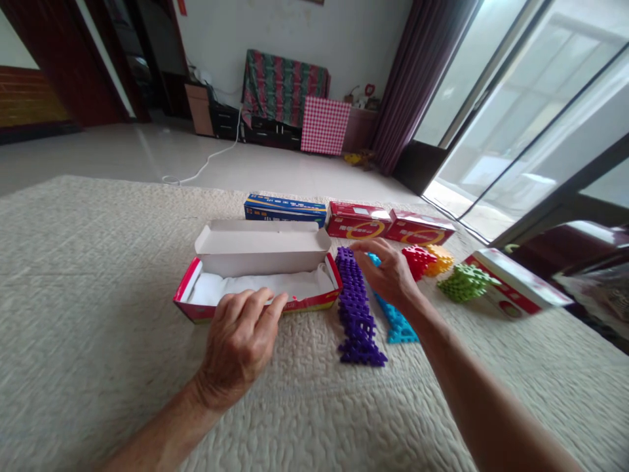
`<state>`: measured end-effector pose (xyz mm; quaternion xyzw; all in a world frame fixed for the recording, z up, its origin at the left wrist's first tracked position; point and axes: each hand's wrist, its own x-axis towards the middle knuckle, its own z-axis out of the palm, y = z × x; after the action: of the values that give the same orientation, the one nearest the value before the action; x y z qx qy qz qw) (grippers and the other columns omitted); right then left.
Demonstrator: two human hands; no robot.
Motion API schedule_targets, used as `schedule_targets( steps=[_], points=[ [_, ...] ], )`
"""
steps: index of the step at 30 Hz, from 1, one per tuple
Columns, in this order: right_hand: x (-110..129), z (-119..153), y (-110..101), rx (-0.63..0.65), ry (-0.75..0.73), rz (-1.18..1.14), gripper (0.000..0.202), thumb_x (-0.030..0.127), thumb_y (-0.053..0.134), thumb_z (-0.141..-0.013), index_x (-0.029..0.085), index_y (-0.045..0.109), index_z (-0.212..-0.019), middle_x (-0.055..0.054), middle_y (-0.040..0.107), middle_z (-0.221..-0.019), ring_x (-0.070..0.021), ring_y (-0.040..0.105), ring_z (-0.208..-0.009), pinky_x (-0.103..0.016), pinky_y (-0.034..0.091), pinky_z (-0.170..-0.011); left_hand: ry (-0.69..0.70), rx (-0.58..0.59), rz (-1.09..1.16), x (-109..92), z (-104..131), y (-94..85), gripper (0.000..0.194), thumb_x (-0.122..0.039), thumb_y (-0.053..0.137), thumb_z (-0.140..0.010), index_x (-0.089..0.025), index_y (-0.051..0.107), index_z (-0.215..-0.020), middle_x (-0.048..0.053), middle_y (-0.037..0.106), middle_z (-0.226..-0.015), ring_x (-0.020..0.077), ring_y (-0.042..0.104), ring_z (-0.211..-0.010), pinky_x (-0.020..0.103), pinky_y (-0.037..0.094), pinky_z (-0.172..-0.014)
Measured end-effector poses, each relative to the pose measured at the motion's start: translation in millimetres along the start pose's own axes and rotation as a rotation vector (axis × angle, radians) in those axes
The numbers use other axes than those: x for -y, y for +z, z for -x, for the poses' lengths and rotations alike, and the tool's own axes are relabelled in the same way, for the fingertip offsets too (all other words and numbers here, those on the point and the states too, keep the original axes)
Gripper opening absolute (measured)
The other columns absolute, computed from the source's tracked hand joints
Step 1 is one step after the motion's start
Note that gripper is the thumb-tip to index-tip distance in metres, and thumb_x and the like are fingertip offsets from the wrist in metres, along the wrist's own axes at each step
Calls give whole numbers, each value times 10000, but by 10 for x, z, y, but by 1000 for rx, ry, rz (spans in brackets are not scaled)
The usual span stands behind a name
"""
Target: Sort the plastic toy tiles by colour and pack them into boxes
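A long, open cardboard box, with red on its outside, has its white lid flap raised at the back. White cloth-like material lies inside. My left hand rests on the box's front edge, fingers stretched over it and thumb hidden. Just right of the box runs a row of purple interlocking snowflake-like plastic pieces. My right hand is at the row's far end, fingers bent and apart, fingertips at or just above the purple pieces. A blue row of similar pieces lies partly under my right wrist.
Red, orange and green clusters of pieces lie to the right. A white-and-red box leans beside the green one. Behind stand a blue box and two red boxes. Everything sits on a quilted cover.
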<state>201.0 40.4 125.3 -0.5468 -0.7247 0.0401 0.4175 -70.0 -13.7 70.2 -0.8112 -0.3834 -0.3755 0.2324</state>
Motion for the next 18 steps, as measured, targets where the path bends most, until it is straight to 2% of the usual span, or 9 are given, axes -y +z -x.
schedule_targets(
  steps=[2,4,8,12,18],
  points=[
    [54,291,-140,86,-21,62,175,271,544,-855,227,703,-911,-57,692,-952,-192,649,-861,-342,501,-796,30,-21,58,-60,13,-22,300,-117,569,-880,-184,647,-1161,114,683,-1128,259,616,-1044,466,461,-943],
    [113,562,-251,227,-31,101,167,262,565,-854,237,700,-948,-54,682,-938,-186,644,-834,-344,510,-770,103,-28,159,-145,38,-43,291,-107,563,-879,-184,647,-1146,116,674,-1177,257,602,-1103,468,469,-971],
    [188,944,-338,436,20,169,273,272,631,-813,256,673,-1083,-76,663,-1009,-218,641,-892,-391,529,-795,266,40,359,-318,116,-27,246,-90,511,-895,-155,669,-1072,106,698,-1101,218,620,-1031,372,544,-906],
    [183,1070,-306,521,70,277,404,267,678,-760,233,642,-1161,-100,643,-1042,-255,620,-940,-441,522,-835,275,128,451,-363,184,75,269,-72,467,-896,-136,672,-1058,101,699,-1064,211,619,-990,351,562,-880],
    [160,1074,-281,521,54,303,366,248,694,-741,237,632,-1102,-84,638,-1020,-253,614,-923,-428,507,-820,192,200,527,-258,195,197,266,-54,468,-883,-128,666,-1043,98,691,-990,201,615,-919,335,575,-813]
  ],
)
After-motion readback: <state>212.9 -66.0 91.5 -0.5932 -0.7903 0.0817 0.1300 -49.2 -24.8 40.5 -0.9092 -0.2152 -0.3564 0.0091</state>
